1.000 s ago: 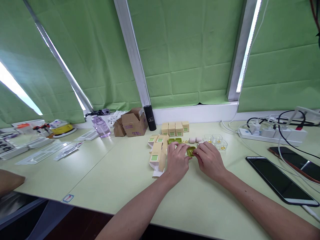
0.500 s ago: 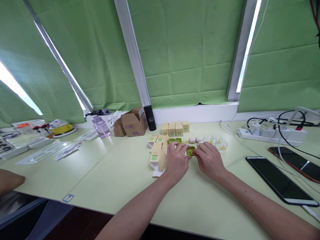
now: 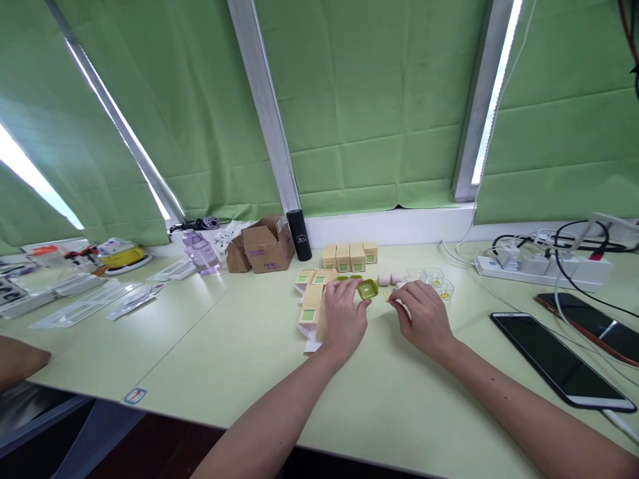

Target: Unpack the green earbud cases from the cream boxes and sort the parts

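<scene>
Between finger and thumb, my left hand [image 3: 346, 318] holds a small olive-green square tray [image 3: 368, 289], its hollow side facing me. A short way to the right, my right hand [image 3: 422, 315] pinches a tiny yellowish piece [image 3: 386, 295], too small to name. Just left of my left hand lie small cream cartons [image 3: 310, 313] with green squares, some with flaps open. More olive-green trays show partly behind my left fingers. Beyond my hands sit pale pink rounded pieces [image 3: 384, 279] and clear cups [image 3: 443, 289] with yellow centres.
Closed cream cartons [image 3: 350, 255] stand in a row at the back. Behind them to the left are a black cylinder [image 3: 299, 235], a cardboard box [image 3: 268, 247] and a purple bottle [image 3: 201, 253]. Phones [image 3: 559, 359] and a power strip [image 3: 542, 267] with cables occupy the right. Another person's arm [image 3: 22, 362] shows far left.
My hands have drawn apart. The green tray has moved left with my left hand, and my right hand now holds the tiny yellowish piece away from it.
</scene>
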